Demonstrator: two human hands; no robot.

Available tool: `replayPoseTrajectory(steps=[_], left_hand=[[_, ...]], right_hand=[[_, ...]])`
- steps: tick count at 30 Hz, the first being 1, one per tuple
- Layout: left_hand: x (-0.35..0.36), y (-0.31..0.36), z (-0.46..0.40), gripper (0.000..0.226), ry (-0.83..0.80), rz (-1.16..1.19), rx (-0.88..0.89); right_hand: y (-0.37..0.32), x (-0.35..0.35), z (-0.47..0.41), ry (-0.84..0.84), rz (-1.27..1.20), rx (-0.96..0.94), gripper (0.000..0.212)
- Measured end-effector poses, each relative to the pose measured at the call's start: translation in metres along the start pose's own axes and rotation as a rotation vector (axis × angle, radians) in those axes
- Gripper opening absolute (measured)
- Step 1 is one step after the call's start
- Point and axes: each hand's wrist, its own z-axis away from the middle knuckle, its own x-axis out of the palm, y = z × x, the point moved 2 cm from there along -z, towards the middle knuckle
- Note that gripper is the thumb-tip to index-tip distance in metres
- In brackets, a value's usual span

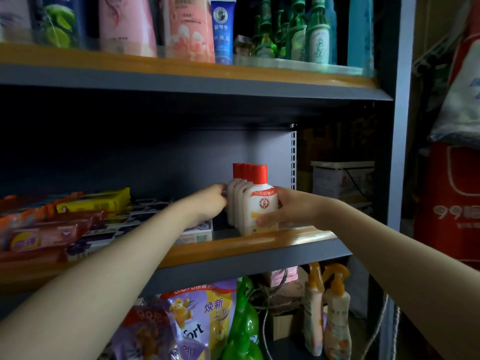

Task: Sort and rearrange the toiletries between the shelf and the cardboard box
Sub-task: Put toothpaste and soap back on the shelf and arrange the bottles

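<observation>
Several white lotion bottles with red caps (261, 203) stand in a tight row, front to back, near the right end of the middle shelf (233, 246). My right hand (287, 209) grips the front bottle from the right, thumb across its lower label. My left hand (209, 203) reaches in from the left, its curled fingers against the side of the rear bottles. No cardboard box for the task is in view.
Flat soap packets (44, 229) and purple boxed items (124, 224) fill the middle shelf's left side. The upper shelf holds refill pouches, a blue tube (222, 29) and green glass bottles (298, 32). Below stand softener bags, a green spray bottle (244, 326) and orange-capped sprayers (335, 315).
</observation>
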Motion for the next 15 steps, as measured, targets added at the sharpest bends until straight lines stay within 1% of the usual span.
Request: replayPoseTrajectory(steps=[3, 6, 7, 9, 10, 11, 12, 13, 14, 15], left_hand=[[0.001, 0.003, 0.002, 0.036, -0.017, -0.002, 0.025], [-0.003, 0.003, 0.003, 0.032, -0.017, -0.078, 0.04], [-0.005, 0.004, 0.005, 0.034, -0.01, -0.114, 0.037], [-0.01, 0.005, 0.012, 0.046, 0.031, -0.218, 0.055], [-0.015, 0.007, 0.019, 0.051, 0.092, -0.286, 0.088], [-0.021, 0.01, 0.031, 0.052, 0.178, -0.346, 0.151], [-0.025, 0.012, 0.047, 0.049, 0.27, -0.39, 0.237], [-0.029, 0.014, 0.064, 0.043, 0.346, -0.416, 0.33], [-0.031, 0.014, 0.081, 0.037, 0.397, -0.442, 0.422], [-0.03, 0.014, 0.099, 0.033, 0.415, -0.481, 0.502]], right_hand=[[-0.001, 0.001, -0.001, -0.016, -0.01, 0.002, 0.034], [-0.005, 0.005, -0.002, -0.053, 0.006, 0.004, 0.03], [-0.006, 0.006, -0.001, -0.056, 0.019, 0.003, 0.03], [-0.008, 0.006, 0.005, -0.01, 0.043, -0.02, 0.032], [-0.009, 0.005, 0.01, 0.066, 0.076, -0.043, 0.04], [-0.009, 0.003, 0.018, 0.186, 0.137, -0.077, 0.052], [-0.008, 0.002, 0.026, 0.332, 0.205, -0.118, 0.067], [-0.005, 0.003, 0.036, 0.471, 0.25, -0.159, 0.074], [-0.002, 0.007, 0.046, 0.582, 0.266, -0.204, 0.074], [0.004, 0.013, 0.055, 0.655, 0.276, -0.242, 0.069]])
